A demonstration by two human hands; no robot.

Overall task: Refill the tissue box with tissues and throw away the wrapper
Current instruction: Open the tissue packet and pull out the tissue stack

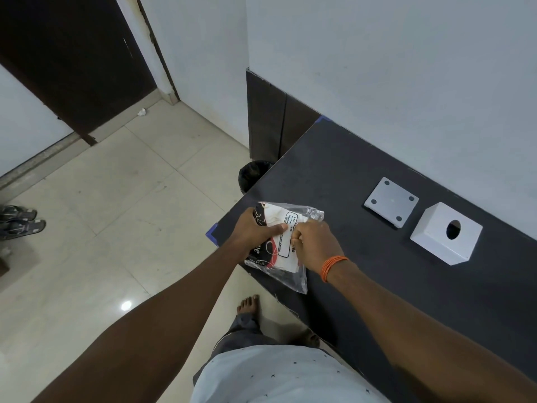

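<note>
1. Tissue pack (286,245) is held just above the near-left corner of the dark table (377,175), partly overhanging the edge. Clear plastic wrapper w/ red, black and white print, label panel facing up.
2. Left hand (257,228) grips the pack's left side, thumb over the top and fingers wrapped under; closed firmly on it.
3. Right hand (315,247) is pinched tight on the wrapper's right side near the label, fingers curled into a fist around the plastic. Looks like the start of a tear; pack seems unopened, can't tell for sure.
4. Key relation: pack's long axis runs from the crinkled far end, up-right, to the loose flap nearest the body. The hands sit across that axis, facing each other, so pulling them apart should split the wrapper sideways.
5. White tissue box (446,232), round hole up, stands well to the right of the pack, nearer the right hand. Its flat base plate (390,200) lies just beside it, detached.
6. Black bin (252,174) on the floor past the table's left edge, nearer the left hand; wrapper goes there afterward.
</note>
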